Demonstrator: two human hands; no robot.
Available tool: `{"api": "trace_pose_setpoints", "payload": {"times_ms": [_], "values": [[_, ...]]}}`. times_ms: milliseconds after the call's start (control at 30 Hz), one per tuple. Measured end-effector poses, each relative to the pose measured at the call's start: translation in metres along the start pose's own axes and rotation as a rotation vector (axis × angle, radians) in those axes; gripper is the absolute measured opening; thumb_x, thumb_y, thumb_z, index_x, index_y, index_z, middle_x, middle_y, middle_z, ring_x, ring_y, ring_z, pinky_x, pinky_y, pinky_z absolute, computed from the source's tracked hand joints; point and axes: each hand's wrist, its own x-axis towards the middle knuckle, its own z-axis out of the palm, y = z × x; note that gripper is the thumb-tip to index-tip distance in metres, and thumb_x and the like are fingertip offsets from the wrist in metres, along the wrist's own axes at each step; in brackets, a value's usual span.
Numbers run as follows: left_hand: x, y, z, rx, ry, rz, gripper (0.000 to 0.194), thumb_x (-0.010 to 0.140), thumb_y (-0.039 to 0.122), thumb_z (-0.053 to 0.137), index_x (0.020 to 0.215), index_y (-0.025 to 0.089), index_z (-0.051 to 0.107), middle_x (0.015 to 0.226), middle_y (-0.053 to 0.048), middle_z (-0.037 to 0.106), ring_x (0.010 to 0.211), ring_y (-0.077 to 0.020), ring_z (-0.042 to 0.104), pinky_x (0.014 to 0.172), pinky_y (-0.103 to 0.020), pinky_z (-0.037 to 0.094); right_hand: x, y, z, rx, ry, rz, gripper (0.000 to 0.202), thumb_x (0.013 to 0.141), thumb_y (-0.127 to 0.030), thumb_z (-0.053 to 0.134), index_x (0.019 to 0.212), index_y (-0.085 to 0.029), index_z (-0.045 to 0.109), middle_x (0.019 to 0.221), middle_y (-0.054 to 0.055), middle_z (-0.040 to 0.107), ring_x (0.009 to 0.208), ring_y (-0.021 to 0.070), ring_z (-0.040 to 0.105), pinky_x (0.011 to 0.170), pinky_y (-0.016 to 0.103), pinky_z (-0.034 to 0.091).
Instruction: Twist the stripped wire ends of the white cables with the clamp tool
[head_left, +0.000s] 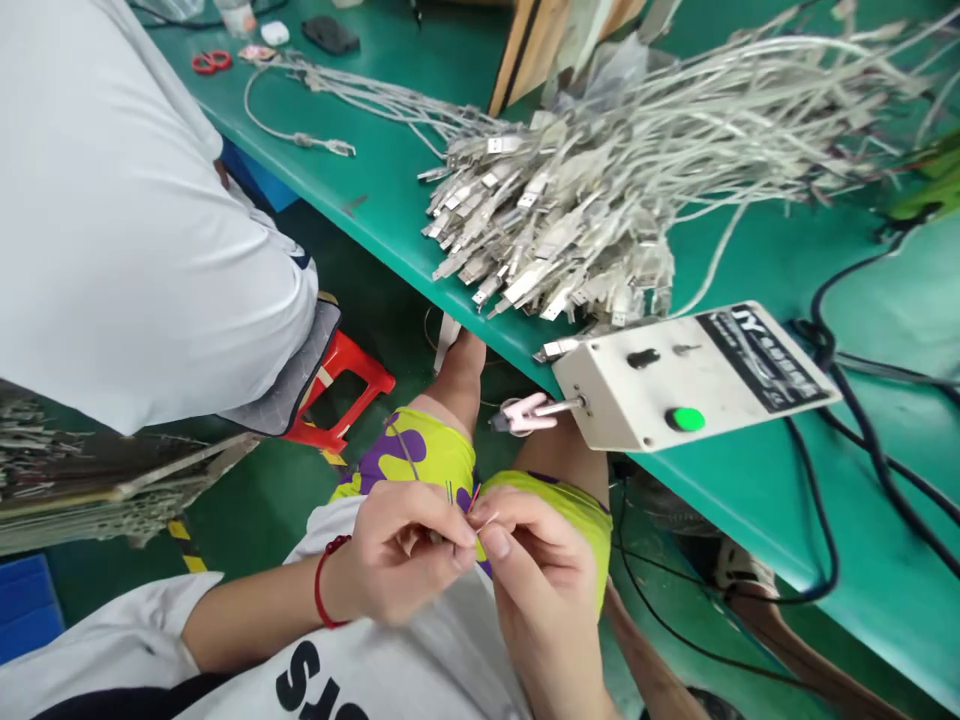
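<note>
My left hand (412, 550) is closed in a pinch around the end of a thin cable, just above my lap. A stretch of grey cable (407, 447) arcs up from behind this hand. Fine coloured wires (475, 496), red among them, fan out between my fingertips. Pressed against them from the other side, my right hand (536, 570) pinches a thin pale wire between thumb and forefinger. The fingertips of both hands almost touch. Beyond them, on the table edge, sits a white box (697, 375) with a green button, a black knob and a pinkish clip (529, 412) on a rod.
A large heap of white USB cables (555, 220) covers part of the green table (390, 205). Red-handled scissors (211, 62) lie at the far left. A person in a white shirt (150, 220) sits close on my left on a red stool (352, 385). Black cords (855, 400) trail on the right.
</note>
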Motion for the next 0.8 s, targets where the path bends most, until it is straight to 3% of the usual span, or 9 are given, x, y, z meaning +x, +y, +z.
{"api": "trace_pose_setpoints", "payload": {"times_ms": [233,533,800], "values": [[-0.005,0.008,0.001,0.075,-0.155,0.052,0.006,0.103,0.02,0.074,0.102,0.024,0.068,0.063,0.002,0.064,0.045,-0.0102,0.05,0.046,-0.023,0.038,-0.014,-0.007,-0.001,0.062,0.0,0.028,0.016,0.094,-0.038,0.091,0.084,-0.027,0.087,0.067,0.0,0.07,0.062,0.015,0.061,0.06,0.026,0.053],[-0.003,0.011,0.009,0.02,-0.182,0.003,0.014,0.106,0.031,0.069,0.096,0.023,0.072,0.064,-0.001,0.068,0.049,-0.014,0.057,0.05,-0.024,0.046,-0.017,-0.012,-0.005,0.027,0.023,0.012,0.024,0.092,-0.041,0.092,0.076,-0.026,0.083,0.059,-0.002,0.061,0.056,0.0121,0.05,0.052,0.023,0.043],[-0.004,0.011,0.008,0.031,-0.207,-0.007,0.015,0.107,0.032,0.068,0.097,0.023,0.072,0.065,-0.001,0.068,0.049,-0.0134,0.052,0.05,-0.026,0.044,-0.018,-0.009,-0.008,0.029,0.013,-0.003,0.023,0.093,-0.041,0.091,0.077,-0.025,0.083,0.062,0.0,0.066,0.057,0.0132,0.053,0.053,0.024,0.045]]}}
